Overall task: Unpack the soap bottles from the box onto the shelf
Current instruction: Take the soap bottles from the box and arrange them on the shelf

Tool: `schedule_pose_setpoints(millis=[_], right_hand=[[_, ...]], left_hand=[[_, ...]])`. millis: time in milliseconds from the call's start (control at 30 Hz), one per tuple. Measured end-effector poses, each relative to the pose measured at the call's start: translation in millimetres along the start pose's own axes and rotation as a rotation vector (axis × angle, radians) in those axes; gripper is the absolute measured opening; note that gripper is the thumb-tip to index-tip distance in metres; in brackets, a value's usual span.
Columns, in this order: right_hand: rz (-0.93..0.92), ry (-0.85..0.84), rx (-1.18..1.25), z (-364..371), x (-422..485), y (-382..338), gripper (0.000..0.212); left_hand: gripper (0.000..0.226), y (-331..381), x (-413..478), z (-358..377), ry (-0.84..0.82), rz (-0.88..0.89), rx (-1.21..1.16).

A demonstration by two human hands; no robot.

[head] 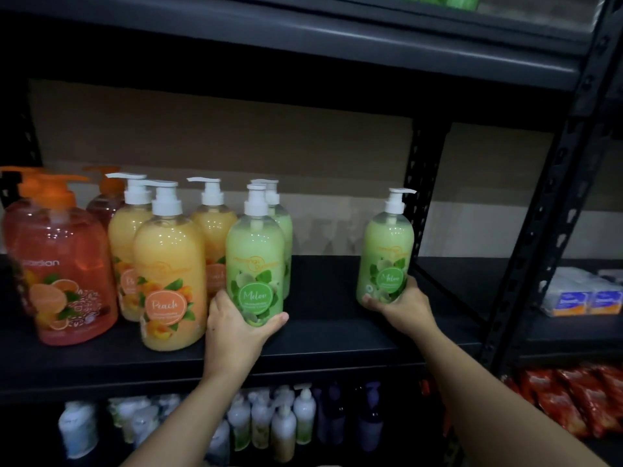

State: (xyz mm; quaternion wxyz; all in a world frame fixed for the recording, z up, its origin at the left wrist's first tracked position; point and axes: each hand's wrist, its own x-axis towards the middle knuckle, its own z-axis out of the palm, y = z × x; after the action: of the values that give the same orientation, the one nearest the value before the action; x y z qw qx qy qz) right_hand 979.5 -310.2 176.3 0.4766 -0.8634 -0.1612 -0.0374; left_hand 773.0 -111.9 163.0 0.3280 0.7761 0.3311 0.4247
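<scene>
green bottles (255,251) (387,244), bases hidden, gripped singly by left hand (236,328) and right hand (401,308)

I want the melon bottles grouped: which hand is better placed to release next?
Left, likely. The left hand holds the left melon bottle in front of the rear green bottle, beside the peach bottle; the right hand holds the right melon bottle apart, across bare shelf.

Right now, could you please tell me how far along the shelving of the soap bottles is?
Done: three peach bottles and one rear melon bottle stand on the shelf. In hand: the left hand grips the front melon bottle, and the right hand grips the far-right melon bottle. Left: unknown; the box is out of view.
</scene>
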Motion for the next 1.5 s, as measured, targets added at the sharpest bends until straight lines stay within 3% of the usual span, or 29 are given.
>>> schedule_pose_setpoints(millis=[133,367,667,1033,1500], right_hand=[[-0.024,-0.003,0.015,2,2,7,0.09],[-0.04,0.004,0.037,5,6,11,0.085],[-0.042,0.016,0.062,7,12,17,0.086],[-0.033,0.078,0.046,15,19,23,0.097],[0.077,0.005,0.083,-2,26,19,0.073]], left_hand=[[0.095,0,2,-3,-0.052,-0.029,-0.015],[0.082,13,-7,-1,-0.029,-0.013,-0.015],[0.086,68,-19,68,-0.186,-0.096,0.101],[0.091,83,-2,134,-0.214,-0.059,-0.12],[0.074,69,10,136,-0.28,-0.03,-0.222]])
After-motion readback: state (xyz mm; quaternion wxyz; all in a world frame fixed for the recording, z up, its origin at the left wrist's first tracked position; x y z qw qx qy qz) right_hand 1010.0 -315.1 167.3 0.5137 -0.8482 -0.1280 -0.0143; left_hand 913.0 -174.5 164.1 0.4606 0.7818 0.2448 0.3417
